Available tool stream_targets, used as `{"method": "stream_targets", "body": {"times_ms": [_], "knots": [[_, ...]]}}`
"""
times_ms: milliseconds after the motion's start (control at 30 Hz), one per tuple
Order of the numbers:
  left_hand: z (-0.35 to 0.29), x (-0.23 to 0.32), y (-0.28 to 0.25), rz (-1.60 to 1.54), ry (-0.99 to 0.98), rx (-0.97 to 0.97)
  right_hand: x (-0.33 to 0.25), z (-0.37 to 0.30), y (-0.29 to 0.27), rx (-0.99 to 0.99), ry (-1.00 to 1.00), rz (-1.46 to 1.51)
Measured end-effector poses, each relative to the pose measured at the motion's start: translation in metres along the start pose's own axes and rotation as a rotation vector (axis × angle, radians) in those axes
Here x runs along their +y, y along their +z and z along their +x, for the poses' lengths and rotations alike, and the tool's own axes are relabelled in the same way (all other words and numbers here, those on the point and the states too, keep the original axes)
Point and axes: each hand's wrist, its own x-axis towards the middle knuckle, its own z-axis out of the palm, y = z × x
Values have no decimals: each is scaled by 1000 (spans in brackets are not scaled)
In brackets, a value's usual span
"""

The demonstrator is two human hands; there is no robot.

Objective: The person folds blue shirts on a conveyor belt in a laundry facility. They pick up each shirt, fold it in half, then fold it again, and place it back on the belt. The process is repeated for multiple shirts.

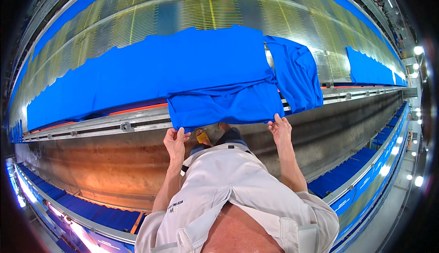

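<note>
A blue fabric piece (228, 103) hangs over the near edge of the long table, held up at its two near corners. My left hand (176, 142) pinches the left corner, and my right hand (280, 128) pinches the right one. The cloth sags a little between them, with wrinkles along its far part. Behind it, flat blue fabric pieces (137, 68) lie along the table edge. Just right of the held piece, another blue fabric piece (296, 72) lies crumpled and drapes over the edge.
The long table (256, 13) has yellow striped markings and a metal rail (114, 127) along its near side. More blue fabric (368, 68) lies farther right. Concrete floor (105, 166) runs beneath me, and behind me stands another long table with blue cloth (345, 170).
</note>
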Motion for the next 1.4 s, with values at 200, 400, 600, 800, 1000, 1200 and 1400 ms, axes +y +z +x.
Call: {"method": "stream_targets", "body": {"times_ms": [200, 400, 600, 800, 1000, 1200, 1400], "knots": [[-34, 55, -21, -52, 80, -31, -44, -55, -12, 21, -175, 7], [-47, 105, -20, -36, 193, 3, -88, -91, 28, 47, -446, -160], [-44, 148, 11, -50, 238, 0, -118, -55, 46, -159, -489, -183], [11, 118, 25, 142, 231, 6, -100, 21, 49, -305, -553, -592], [73, 82, 47, 1296, 246, -275, -61, 75, 70, -672, -872, -1437], [112, 70, 53, 1607, 116, -308, -71, 98, 101, -704, -324, -1932], [140, 71, 57, 1600, -165, -524, -70, 113, 108, -726, -98, -1947]]}}
